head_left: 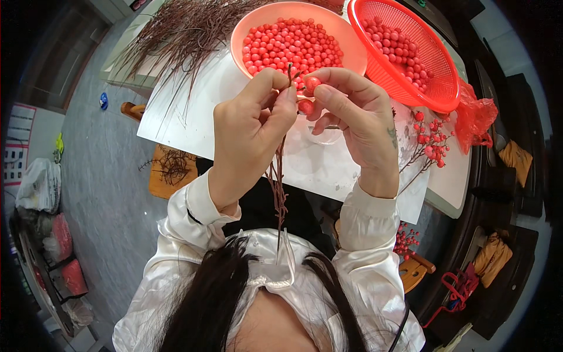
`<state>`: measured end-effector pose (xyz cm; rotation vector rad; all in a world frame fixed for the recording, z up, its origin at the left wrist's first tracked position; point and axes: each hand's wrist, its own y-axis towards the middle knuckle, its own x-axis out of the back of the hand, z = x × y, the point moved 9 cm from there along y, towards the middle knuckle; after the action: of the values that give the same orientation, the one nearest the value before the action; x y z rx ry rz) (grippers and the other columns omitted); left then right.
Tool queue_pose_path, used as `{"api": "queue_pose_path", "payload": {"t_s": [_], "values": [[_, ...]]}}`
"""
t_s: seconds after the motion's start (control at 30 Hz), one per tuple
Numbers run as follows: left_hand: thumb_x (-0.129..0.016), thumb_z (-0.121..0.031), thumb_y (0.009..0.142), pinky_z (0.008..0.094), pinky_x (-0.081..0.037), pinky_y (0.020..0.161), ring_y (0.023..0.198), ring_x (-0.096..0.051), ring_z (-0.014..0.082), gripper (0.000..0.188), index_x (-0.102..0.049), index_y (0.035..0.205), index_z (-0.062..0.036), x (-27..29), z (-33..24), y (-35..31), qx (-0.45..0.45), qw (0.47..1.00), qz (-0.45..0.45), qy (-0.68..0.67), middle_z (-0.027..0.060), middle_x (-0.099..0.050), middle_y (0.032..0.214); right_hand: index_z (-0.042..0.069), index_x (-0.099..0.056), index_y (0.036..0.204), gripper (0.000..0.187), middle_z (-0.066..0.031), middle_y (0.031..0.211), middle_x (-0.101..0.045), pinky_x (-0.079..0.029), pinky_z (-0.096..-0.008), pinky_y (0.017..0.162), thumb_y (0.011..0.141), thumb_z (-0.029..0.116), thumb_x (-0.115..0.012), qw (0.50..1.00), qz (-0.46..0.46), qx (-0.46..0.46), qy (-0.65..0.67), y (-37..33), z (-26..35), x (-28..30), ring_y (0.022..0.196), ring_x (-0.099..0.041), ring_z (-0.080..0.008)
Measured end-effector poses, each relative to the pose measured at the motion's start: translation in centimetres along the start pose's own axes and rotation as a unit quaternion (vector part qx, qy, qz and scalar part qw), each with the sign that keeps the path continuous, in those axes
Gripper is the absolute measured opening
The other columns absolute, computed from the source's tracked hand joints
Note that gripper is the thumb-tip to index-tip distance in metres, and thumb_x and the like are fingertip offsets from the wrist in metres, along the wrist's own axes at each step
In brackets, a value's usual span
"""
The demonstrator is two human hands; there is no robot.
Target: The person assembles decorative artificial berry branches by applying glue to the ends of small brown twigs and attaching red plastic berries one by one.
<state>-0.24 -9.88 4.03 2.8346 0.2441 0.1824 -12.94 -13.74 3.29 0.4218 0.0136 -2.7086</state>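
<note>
My left hand (249,126) is closed, pinching a thin brown artificial branch (278,188) near its upper twigs. The branch's long stem hangs down toward my lap. Thumb and forefinger of my right hand (363,126) grip a round red berry (312,84) close to a twig tip. Just below it, a second red berry (305,107) sits by the twigs; whether it is fixed to one is hard to see. Both hands are raised over the table's near side, in front of a pink bowl (237,44) holding many red berries.
A red plastic basket (443,76) with more berries stands at the far right, beside a crumpled red bag (474,114). Bare brown branches (182,35) lie at the far left. Berry-covered sprays (433,141) rest on the right side of the white table covering (176,120).
</note>
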Motion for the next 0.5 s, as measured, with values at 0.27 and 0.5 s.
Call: {"api": "queue_pose_path", "payload": {"t_s": [0.27, 0.5], "values": [[-0.051, -0.007, 0.087, 0.0197, -0.036, 0.042, 0.049, -0.044, 0.0013, 0.007, -0.051, 0.083, -0.0012, -0.12, -0.06, -0.09, 0.007, 0.999, 0.004, -0.042, 0.0014, -0.053, 0.058, -0.003, -0.062, 0.099, 0.024, -0.0091, 0.08, -0.065, -0.054, -0.0234, 0.055, 0.081, 0.013, -0.065, 1.0, 0.014, 0.001, 0.002, 0.06, -0.16, -0.15, 0.067, -0.062, -0.0119], [-0.051, -0.007, 0.088, 0.0203, -0.037, 0.042, 0.048, -0.046, 0.002, 0.007, -0.051, 0.083, -0.0014, -0.26, -0.33, -0.08, -0.003, 0.999, 0.005, -0.046, 0.0016, -0.052, 0.057, -0.003, -0.062, 0.099, 0.024, -0.0095, 0.08, -0.065, -0.054, -0.0235, 0.055, 0.081, 0.012, -0.065, 1.0, 0.011, -0.005, -0.006, -0.01, -0.22, -0.11, 0.067, -0.062, -0.0123]]}}
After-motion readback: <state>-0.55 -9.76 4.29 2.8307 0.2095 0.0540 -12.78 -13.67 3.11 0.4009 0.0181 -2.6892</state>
